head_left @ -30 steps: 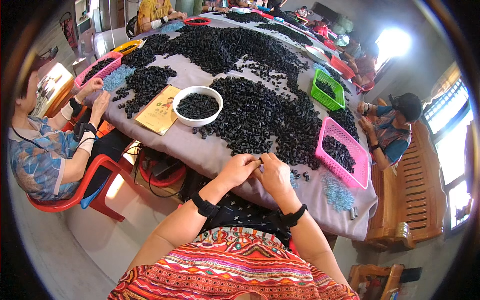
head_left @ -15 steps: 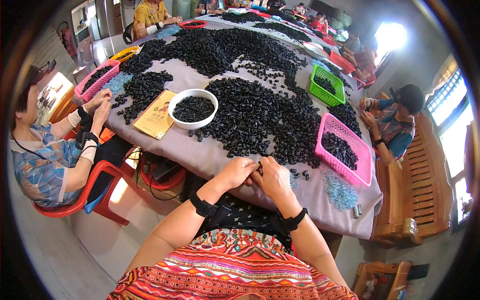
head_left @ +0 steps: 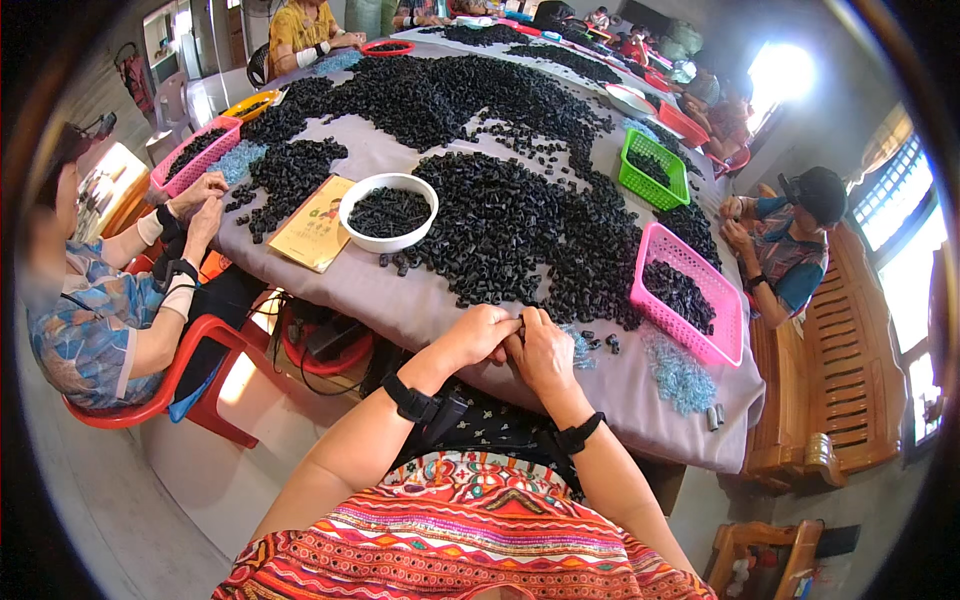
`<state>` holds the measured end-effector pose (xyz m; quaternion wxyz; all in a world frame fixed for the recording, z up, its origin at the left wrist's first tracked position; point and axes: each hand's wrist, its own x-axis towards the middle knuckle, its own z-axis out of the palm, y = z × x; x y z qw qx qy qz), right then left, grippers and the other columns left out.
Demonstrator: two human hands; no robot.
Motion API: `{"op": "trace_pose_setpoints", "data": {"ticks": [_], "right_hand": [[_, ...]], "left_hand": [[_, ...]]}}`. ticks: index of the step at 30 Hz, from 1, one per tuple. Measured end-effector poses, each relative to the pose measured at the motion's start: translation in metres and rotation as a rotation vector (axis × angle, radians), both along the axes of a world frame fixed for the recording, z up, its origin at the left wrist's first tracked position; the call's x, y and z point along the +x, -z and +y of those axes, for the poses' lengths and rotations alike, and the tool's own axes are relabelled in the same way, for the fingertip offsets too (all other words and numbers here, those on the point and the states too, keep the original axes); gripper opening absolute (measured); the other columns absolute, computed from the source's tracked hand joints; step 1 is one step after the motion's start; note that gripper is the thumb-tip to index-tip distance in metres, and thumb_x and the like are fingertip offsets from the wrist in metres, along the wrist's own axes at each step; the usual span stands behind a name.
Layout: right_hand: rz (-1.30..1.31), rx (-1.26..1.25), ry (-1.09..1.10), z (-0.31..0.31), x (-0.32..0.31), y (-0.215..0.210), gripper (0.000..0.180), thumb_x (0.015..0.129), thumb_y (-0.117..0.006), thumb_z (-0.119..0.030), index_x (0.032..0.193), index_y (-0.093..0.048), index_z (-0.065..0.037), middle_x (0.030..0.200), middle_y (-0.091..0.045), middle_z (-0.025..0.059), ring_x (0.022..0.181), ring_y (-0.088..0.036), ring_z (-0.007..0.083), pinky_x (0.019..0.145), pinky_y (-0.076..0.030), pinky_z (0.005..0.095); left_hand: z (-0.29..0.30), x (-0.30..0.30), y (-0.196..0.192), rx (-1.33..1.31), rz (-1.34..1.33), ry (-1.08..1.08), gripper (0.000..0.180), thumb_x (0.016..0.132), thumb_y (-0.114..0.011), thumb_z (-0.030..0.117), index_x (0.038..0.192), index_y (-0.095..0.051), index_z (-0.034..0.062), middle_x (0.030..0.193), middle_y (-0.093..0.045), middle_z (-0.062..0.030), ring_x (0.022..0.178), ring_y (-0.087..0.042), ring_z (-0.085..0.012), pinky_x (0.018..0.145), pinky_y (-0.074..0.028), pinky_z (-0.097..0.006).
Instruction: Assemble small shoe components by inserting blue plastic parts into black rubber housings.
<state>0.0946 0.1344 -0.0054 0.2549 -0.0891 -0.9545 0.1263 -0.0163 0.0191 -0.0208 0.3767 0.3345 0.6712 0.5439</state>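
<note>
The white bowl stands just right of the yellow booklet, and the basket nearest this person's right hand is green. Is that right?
Not quite: in the head view, the basket nearest the right hand is pink, not green. The white bowl does stand just right of the yellow booklet.

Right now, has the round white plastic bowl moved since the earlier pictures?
No. Against the yellow rectangular paper booklet, the bowl keeps its place, close on the right; only the view shifts slightly.
</note>
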Motion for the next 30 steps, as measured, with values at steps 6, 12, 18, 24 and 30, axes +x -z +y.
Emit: {"op": "trace_pose_setpoints", "data": {"ticks": [6, 12, 18, 24, 30], "right_hand": [[0.035, 0.049, -0.027, 0.001, 0.001, 0.007, 0.023, 0.083, -0.066, -0.023, 0.087, -0.052, -0.005, 0.081, -0.061, 0.0143, 0.074, -0.065, 0.0351, 0.062, -0.052, 0.0440], [0.070, 0.000, -0.010, -0.001, 0.001, 0.005, 0.027, 0.084, -0.068, -0.027, 0.085, -0.053, -0.006, 0.081, -0.061, 0.0128, 0.073, -0.064, 0.0351, 0.061, -0.052, 0.0443], [0.118, -0.035, -0.039, 0.000, 0.003, 0.004, 0.028, 0.086, -0.068, -0.029, 0.085, -0.054, -0.006, 0.081, -0.062, 0.0132, 0.073, -0.064, 0.0352, 0.061, -0.051, 0.0442], [0.118, -0.067, 0.005, 0.005, 0.006, 0.006, 0.034, 0.086, -0.070, -0.034, 0.081, -0.054, -0.005, 0.078, -0.062, 0.0127, 0.070, -0.064, 0.0346, 0.060, -0.050, 0.0440], [0.102, -0.089, -0.013, -0.002, 0.007, -0.001, 0.037, 0.086, -0.071, -0.037, 0.084, -0.055, -0.004, 0.078, -0.060, 0.0149, 0.070, -0.063, 0.0369, 0.060, -0.049, 0.0454]], "left_hand": [[-0.002, 0.001, -0.003, 0.025, 0.042, -0.010, 0.032, 0.100, -0.052, 0.024, 0.079, -0.065, 0.0022, 0.068, -0.066, -0.0038, 0.054, -0.060, -0.0101, 0.051, -0.049, -0.025], [-0.002, -0.001, -0.001, 0.044, -0.035, 0.011, 0.037, 0.101, -0.053, 0.030, 0.079, -0.065, 0.0030, 0.069, -0.066, -0.0028, 0.056, -0.060, -0.0080, 0.054, -0.049, -0.023], [-0.005, 0.000, -0.005, 0.062, 0.019, -0.038, 0.039, 0.102, -0.052, 0.034, 0.085, -0.067, 0.0026, 0.071, -0.066, -0.0031, 0.058, -0.061, -0.0089, 0.055, -0.050, -0.023], [0.000, 0.001, -0.010, 0.156, 0.024, -0.171, 0.030, 0.100, -0.055, 0.029, 0.095, -0.068, 0.0022, 0.073, -0.066, -0.0024, 0.057, -0.059, -0.0083, 0.054, -0.049, -0.023], [0.002, -0.017, -0.022, 0.126, 0.824, -0.411, 0.024, 0.082, -0.071, 0.017, 0.104, -0.068, 0.0071, 0.089, -0.064, -0.0086, 0.082, -0.066, -0.0267, 0.071, -0.053, -0.039]]}}
